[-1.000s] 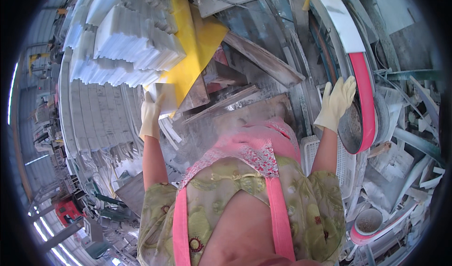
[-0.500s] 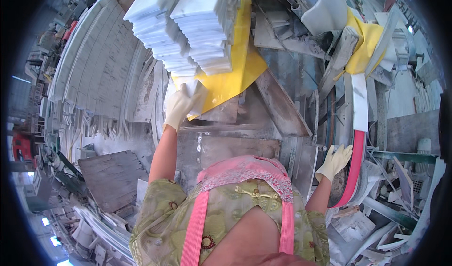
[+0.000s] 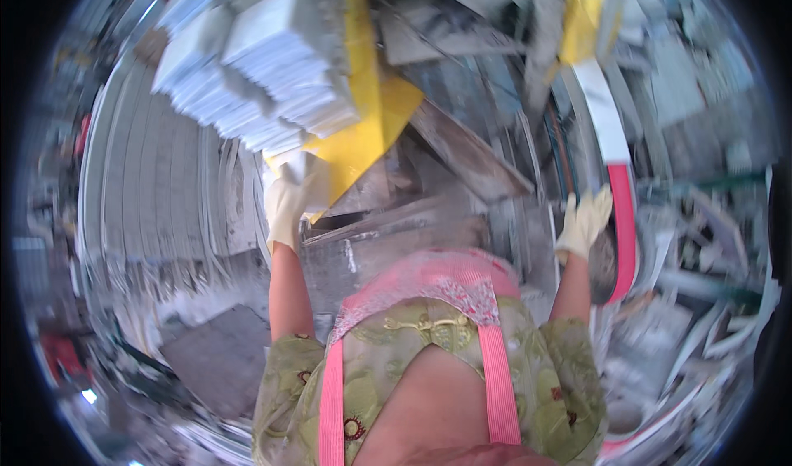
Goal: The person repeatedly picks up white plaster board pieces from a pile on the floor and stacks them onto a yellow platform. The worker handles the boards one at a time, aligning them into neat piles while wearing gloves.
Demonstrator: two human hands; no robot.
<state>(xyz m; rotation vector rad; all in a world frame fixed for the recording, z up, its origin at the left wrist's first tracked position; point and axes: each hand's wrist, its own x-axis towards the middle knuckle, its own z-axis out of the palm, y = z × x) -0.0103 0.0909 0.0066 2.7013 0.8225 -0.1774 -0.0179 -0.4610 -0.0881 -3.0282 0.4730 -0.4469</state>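
Note:
My left hand (image 3: 289, 202), in a cream glove, is closed on a white marble-like tile (image 3: 317, 177) at the near end of the stacked white tiles (image 3: 285, 49). Motion blurs its fingertips. A yellow sheet (image 3: 367, 140) lies beneath and beside the stacks. On the right, my gloved right hand (image 3: 586, 220) is held with its fingers stretched and apart, nothing in it. It is beside a curved band, white (image 3: 602, 120) in its far part and pink-red (image 3: 623, 231) nearer me. Whether the fingers touch the band's inner side, I cannot tell.
Long grey-white slabs (image 3: 157, 169) stand in a row at the left. A dusty brown board (image 3: 466, 148) slants right of the yellow sheet. Yellow cloth (image 3: 584, 12) wraps something at the far right. A flat grey panel (image 3: 223, 355) lies at lower left, among scraps.
The whole view has shifted, so the stacks and the band appear farther left. My left hand stays at the tile by the stacks; my right hand remains spread beside the band.

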